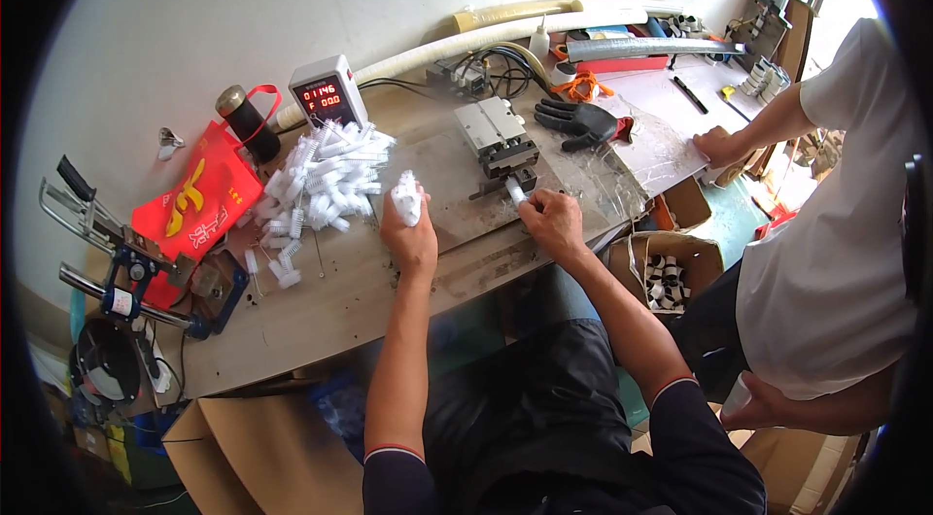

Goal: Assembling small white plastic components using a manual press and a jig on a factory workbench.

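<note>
The left hand (409, 235) is closed in a fist around a bunch of small white plastic pieces (405, 196), whose ends stick up above the knuckles; how many it holds cannot be made out. The right hand (550, 221) pinches a single white piece (515, 189) between thumb and fingertips, with its tip at the front of a small metal fixture (500, 134), a blocky grey device of flat plates; whether the piece is touching the fixture or just short of it is hard to tell. Both hands work near the middle of the front edge of a worn, stained workbench (330, 306). Left of the fist lies a loose heap of the same ribbed white pieces (326, 177), spilling toward the front edge. Behind the heap stands a grey box with a red digital display (328, 94), and at the left end lie a red bag with yellow lettering (199, 199) and a dark cylinder with a brass-coloured cap (245, 121). Behind the fixture a black work glove (577, 119) rests on a clear plastic sheet. Pale hoses (466, 39) run along the back edge. At the right end another person in a white shirt (836, 253) leans a hand (721, 146) on the bench; their other hand, low down, holds something white that is partly hidden. An open cardboard box (671, 267) sits below the bench's right corner, its contents indistinct.
</note>
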Motion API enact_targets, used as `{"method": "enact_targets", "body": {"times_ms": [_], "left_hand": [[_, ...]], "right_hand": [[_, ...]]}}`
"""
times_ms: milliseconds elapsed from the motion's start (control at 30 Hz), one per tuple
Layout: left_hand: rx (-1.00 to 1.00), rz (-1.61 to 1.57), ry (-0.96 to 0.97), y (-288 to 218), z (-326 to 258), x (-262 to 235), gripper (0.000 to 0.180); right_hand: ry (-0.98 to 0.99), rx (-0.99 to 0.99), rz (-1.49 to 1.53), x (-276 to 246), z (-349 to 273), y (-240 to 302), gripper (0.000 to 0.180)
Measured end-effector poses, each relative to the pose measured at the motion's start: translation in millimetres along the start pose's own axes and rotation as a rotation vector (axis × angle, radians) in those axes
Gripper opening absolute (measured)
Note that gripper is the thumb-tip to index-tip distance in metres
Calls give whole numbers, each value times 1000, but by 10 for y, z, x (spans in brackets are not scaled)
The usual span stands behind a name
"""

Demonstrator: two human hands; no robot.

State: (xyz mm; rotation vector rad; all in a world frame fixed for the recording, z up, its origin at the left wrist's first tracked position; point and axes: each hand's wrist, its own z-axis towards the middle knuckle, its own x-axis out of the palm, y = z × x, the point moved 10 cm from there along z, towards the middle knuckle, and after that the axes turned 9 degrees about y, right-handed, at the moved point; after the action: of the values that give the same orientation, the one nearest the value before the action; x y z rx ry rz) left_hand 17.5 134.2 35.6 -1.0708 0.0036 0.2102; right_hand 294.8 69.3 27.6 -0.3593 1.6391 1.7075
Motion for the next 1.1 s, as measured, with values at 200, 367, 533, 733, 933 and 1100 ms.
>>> {"method": "enact_targets", "body": {"times_ms": [200,367,533,733,933,1100], "left_hand": [[-1,15,48,-32,-11,58,15],[-6,84,59,35,-2,62,14],[0,77,48,30,1,76,16],[17,91,15,37,-2,26,14],[83,260,42,-143,-7,72,16],[206,338,131,-271,-76,245,26]], "right_hand": [[-40,20,-69,12,78,-13,23],[-58,31,-94,49,99,17,23],[-88,57,-131,49,101,-1,23],[-69,101,-118,76,126,-11,24],[-42,110,-111,70,137,-10,24],[-151,75,-57,5,63,-30,30]]}}
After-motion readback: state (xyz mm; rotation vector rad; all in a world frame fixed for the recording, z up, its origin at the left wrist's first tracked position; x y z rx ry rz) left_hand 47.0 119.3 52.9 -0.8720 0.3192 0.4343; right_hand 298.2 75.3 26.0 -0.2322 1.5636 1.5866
